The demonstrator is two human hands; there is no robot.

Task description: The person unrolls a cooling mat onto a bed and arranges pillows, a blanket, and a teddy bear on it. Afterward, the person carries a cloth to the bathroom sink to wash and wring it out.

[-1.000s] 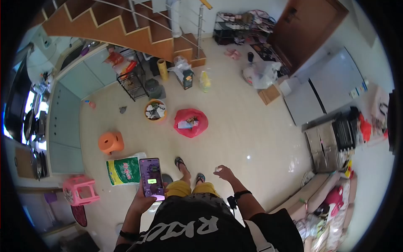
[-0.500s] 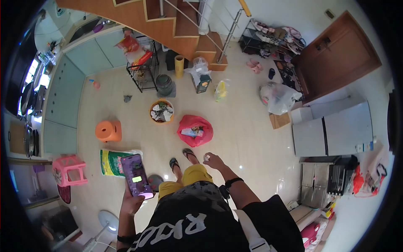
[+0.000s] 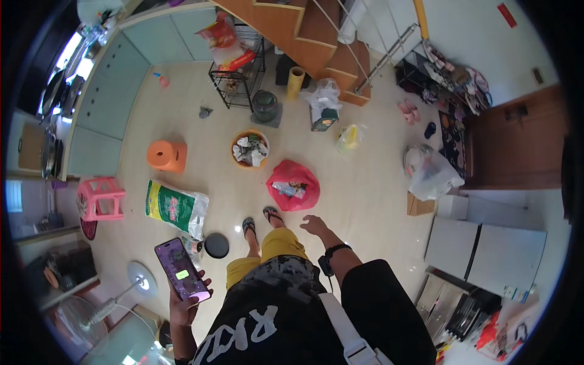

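A lit smartphone (image 3: 180,272) rests in my left hand (image 3: 181,309), with my fingers wrapped round its lower edge. My right hand (image 3: 314,225) hangs over the floor with its fingers loosely spread and bent, and nothing shows in it. Closest to it is a pink-red plastic bag (image 3: 307,198), open at the top, with crumpled wrappers (image 3: 289,190) inside. Behind that bag stands a yellow-rimmed bin (image 3: 233,152) full of paper and other waste. A green and white sack (image 3: 176,208) lies on the floor beyond the phone, near a round black object (image 3: 216,246).
An orange stool (image 3: 166,156) and a pink stool (image 3: 101,199) stand left. A black rack (image 3: 234,85), a glass jar (image 3: 265,106) and a box (image 3: 324,120) are near the stairs (image 3: 316,45). At right are filled plastic bags (image 3: 431,173) and a fridge (image 3: 505,252). A fan (image 3: 141,278) stands lower left.
The view has turned, so the room appears shifted. My right hand no longer shows the small whitish thing at its fingertips. The phone is still in my left hand, now farther from the sack.
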